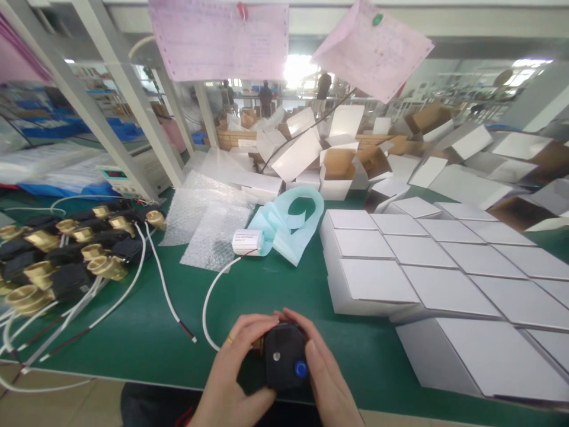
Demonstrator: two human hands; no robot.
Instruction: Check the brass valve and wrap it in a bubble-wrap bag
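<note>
Between both hands, at the front edge of the green table, is a black valve actuator [284, 354] with a blue round button and a small silver screw on its face. My left hand [240, 367] wraps its left side, thumb at the lower edge. Against the right side lie the fingers of my right hand [323, 373]. A bit of brass shows beside the left fingers. A white cable [205, 314] runs from behind my left hand up to a white labelled roll [248, 242], next to a curled light-blue strip [287, 222].
Several brass-and-black valves [66, 255] with loose cables lie at left. Bubble wrap [217, 228] is behind the roll. Rows of closed white boxes [448, 258] fill the right; open boxes [306, 148] are heaped behind. A power supply [128, 175] stands back left. Pink papers [222, 41] hang above.
</note>
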